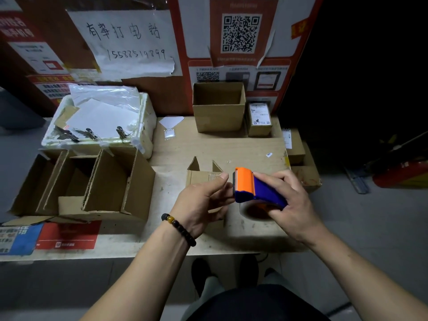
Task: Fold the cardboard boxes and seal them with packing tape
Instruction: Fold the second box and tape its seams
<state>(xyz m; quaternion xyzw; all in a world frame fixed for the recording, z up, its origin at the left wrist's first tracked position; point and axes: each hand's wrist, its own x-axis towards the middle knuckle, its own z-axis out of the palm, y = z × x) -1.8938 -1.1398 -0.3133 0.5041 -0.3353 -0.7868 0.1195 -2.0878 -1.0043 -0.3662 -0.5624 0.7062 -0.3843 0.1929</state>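
While the right hand (289,200) curls around the blue-and-orange plastic tape dispenser (254,188), clear tape roll beneath it, the left hand (203,202) reaches to the orange blade end, thumb and fingers closing there; whether they pinch the tape end I cannot tell. Both hover over the small brown cardboard box (201,179), which sits mid-table near the front, two flaps standing up. Bare wooden tabletop (231,147) lies open behind it, up to a taller open cardboard box (217,107) at the back edge beside a small labelled parcel (259,119). Left side crowded: large open cartons (92,184) and a white foam tray (99,121) of papers. More cartons (301,167) overhang the right edge.
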